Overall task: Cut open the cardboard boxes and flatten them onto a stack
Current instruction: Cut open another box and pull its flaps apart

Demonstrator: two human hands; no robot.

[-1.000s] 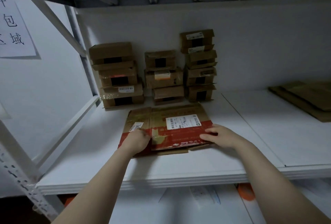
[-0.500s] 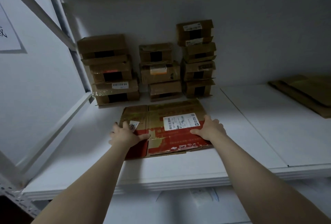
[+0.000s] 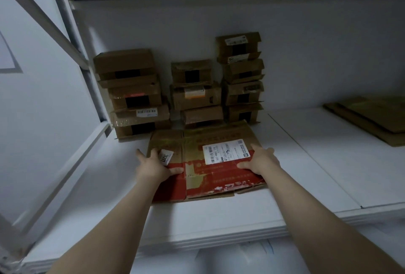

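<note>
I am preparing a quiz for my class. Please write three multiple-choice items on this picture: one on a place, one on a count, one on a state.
1. Where is the pile of flat cardboard? A) far right of the shelf B) on the floor C) on the left stack
2. How many stacks of boxes stand against the back wall? A) two B) three C) five
3. How is the red printed box? A) standing closed B) lifted in the air C) flattened on the shelf
Answers: A, it lies at the shelf's right end; B, left, middle and right stack; C, it lies flat with the left hand and right hand on it.
</note>
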